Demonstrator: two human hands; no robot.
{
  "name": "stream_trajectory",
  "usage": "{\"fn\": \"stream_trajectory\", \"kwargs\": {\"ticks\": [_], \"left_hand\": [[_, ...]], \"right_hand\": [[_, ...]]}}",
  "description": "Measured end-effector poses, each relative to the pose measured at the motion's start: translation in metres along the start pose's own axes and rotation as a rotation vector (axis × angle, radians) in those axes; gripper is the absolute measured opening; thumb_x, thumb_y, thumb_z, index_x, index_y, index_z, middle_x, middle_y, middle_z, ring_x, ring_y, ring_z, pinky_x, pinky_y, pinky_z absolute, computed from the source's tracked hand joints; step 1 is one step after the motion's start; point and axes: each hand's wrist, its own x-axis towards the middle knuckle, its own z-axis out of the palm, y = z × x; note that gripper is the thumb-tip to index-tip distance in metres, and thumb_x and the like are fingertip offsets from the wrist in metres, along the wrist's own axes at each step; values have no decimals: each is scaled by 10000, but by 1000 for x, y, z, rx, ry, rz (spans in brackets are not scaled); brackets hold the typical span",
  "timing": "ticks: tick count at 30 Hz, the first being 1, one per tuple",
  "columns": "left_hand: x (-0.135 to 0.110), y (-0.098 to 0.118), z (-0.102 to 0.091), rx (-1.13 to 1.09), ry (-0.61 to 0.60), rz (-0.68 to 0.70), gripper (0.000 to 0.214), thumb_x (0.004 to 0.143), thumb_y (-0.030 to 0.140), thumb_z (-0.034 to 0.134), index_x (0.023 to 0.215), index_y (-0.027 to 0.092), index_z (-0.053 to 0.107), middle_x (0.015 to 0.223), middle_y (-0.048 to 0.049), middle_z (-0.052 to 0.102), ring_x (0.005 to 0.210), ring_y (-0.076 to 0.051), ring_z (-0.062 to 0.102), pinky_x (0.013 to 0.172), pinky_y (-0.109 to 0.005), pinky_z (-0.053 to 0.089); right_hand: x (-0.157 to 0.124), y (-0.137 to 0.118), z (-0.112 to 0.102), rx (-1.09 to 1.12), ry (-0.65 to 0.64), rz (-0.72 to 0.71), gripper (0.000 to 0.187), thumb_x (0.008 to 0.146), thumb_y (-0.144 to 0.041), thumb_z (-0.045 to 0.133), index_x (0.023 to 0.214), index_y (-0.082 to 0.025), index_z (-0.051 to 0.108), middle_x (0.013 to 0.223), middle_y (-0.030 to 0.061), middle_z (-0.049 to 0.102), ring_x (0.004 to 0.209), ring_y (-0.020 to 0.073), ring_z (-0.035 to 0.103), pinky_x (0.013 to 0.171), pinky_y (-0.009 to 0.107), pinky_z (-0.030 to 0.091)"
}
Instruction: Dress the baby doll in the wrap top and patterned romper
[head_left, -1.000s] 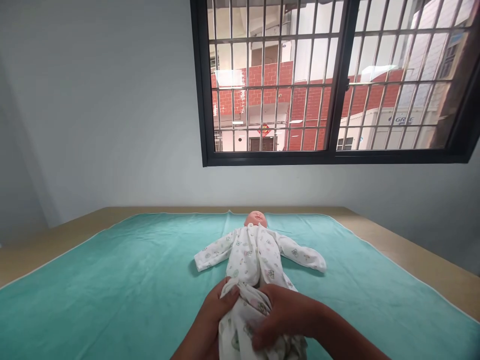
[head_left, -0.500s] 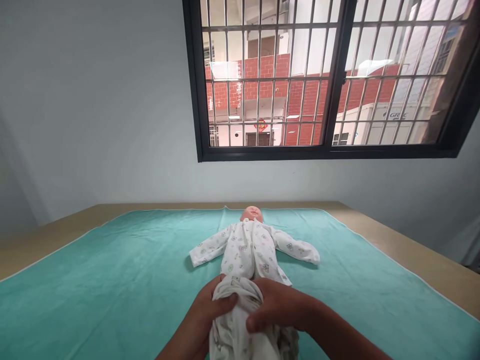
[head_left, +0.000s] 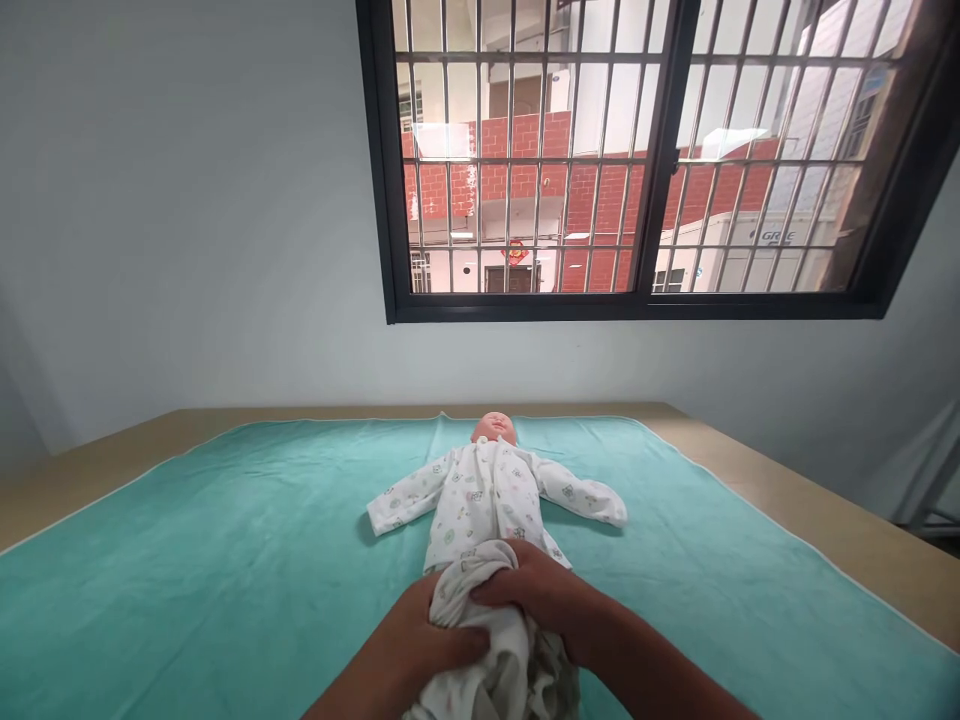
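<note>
A baby doll (head_left: 493, 428) lies on its back on a teal blanket (head_left: 225, 560), head toward the wall. It wears a white printed sleepsuit (head_left: 484, 495) with both sleeves spread out. The suit's lower part is bunched into a wad (head_left: 480, 600) near me. My left hand (head_left: 420, 650) grips the wad from the left, fingers curled over the cloth. From the right, my right hand (head_left: 540, 595) closes over the top of the same bunched cloth. The doll's legs are hidden under the cloth and my hands.
The blanket covers a wide tan table (head_left: 810, 520) that stands against a pale wall. A barred, dark-framed window (head_left: 637, 170) sits above the doll. Bare tan strips run along the table's left, far and right edges.
Both hands have slid toward the doll's waist, pushing the bunched cloth up. My right hand now lies over the top of the wad. The view has drifted to the right.
</note>
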Motion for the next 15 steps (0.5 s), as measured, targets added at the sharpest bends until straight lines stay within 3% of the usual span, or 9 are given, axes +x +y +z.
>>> {"fn": "stream_trajectory", "kwargs": {"ticks": [3,6,8,12,15], "left_hand": [[1,-4,-3,-76,116,-5,495,600,248,809,1075,142,712,970,-84,740,998,-321,631,899,-398,458],[0,-9,-5,-210,121,6,501,586,272,836,1053,138,714,933,-99,741,948,-308,645,849,-377,471],[-1,-8,-3,-276,114,15,462,616,311,832,1027,133,719,907,-104,738,897,-288,655,802,-351,478],[-7,-1,5,-362,108,-3,447,682,355,795,1069,151,700,940,-104,724,874,-266,656,747,-322,482],[-6,-1,5,-322,95,-10,463,699,383,777,1086,146,684,882,-91,720,819,-246,652,752,-334,483]], "right_hand": [[-4,-5,-1,-105,-165,-42,338,663,-316,769,966,-170,736,885,22,715,915,211,628,874,326,464],[-5,-9,-3,-215,-271,-12,460,569,-244,830,1017,-210,728,957,2,716,947,216,626,882,324,467],[-5,-8,-4,-248,-253,28,484,543,-212,832,1016,-225,730,967,-7,718,943,213,626,857,310,473],[-2,0,-4,-172,-141,62,335,594,-171,730,928,-186,745,823,-8,712,790,174,627,765,285,482],[-2,3,-1,-106,-73,61,283,580,-142,679,857,-158,738,734,-2,697,702,160,610,696,270,482]]}}
